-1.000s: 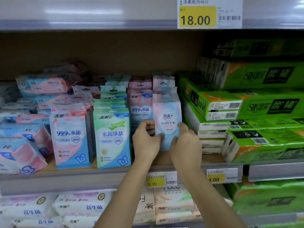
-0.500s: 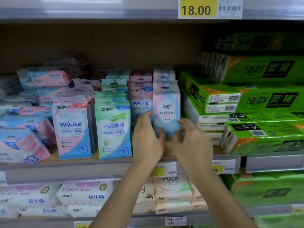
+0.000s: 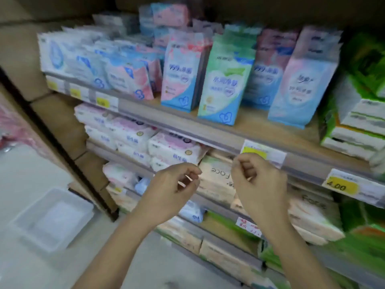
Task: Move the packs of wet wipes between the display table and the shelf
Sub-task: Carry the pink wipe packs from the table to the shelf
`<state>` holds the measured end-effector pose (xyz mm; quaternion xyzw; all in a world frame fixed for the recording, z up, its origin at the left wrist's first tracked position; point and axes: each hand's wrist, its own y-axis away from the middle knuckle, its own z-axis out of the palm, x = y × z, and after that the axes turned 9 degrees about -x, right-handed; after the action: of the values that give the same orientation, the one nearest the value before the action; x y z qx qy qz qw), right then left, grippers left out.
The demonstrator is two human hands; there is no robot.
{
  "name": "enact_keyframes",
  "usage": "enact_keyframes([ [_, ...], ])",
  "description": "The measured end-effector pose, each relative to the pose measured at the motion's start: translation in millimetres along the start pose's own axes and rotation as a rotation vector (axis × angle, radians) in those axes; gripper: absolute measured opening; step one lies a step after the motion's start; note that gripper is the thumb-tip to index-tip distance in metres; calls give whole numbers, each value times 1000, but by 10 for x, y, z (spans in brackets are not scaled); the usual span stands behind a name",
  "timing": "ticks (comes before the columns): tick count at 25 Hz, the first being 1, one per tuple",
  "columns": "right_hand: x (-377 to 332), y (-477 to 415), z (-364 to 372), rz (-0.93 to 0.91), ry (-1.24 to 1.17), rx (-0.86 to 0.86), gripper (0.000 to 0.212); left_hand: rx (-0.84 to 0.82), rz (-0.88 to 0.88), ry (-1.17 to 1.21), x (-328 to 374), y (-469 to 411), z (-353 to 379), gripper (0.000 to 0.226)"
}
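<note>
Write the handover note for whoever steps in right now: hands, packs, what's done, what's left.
Left hand: in front of the lower shelves, fingers loosely curled, holding nothing.
Right hand: beside it, also empty.
Packs: a row of upright packs stands on the shelf. The pale pink-and-blue pack is at the row's right end, and no hand touches it.
Done: that pack stands on the shelf.
Left: the display table is not plainly in view. A clear tray lies at lower left, so look that way for the next pack.
</note>
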<state>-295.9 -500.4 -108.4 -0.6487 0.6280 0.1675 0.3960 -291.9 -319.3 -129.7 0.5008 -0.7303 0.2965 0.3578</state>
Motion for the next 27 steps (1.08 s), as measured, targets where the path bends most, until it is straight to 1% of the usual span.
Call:
enact_keyframes([
  [3,-157,252,523,-95,-38,-340,7,133,-210,-1,-336,698,-126,13],
  [5,-337,459,941,-194,-15,-535,6,241,-365,-27,-570,1261,-234,11],
  [7,-567,744,1380,-285,24,-711,9,369,-535,-3,-814,1902,-311,11],
  [10,-1048,1366,2002,-389,18,-987,14,580,-825,32,-1135,3024,-325,16],
  [13,-1603,2126,2543,-563,34,-1219,19,760,-1031,135,-1296,4131,-207,17],
  [15,-1988,2709,2895,-680,60,-1339,19,905,-1132,220,-1340,4860,-83,16],
  [17,-2358,3288,3218,-759,73,-1446,18,1032,-1226,287,-1362,5544,42,14],
  [21,-2921,4373,3853,-845,140,-1600,18,1188,-1384,398,-1467,6768,73,14],
  [24,-3188,4887,4255,-832,205,-1683,19,1265,-1429,364,-1585,7465,-268,13],
  [27,-3419,5207,4620,-801,271,-1752,19,1341,-1407,335,-1759,8011,-825,12],
])
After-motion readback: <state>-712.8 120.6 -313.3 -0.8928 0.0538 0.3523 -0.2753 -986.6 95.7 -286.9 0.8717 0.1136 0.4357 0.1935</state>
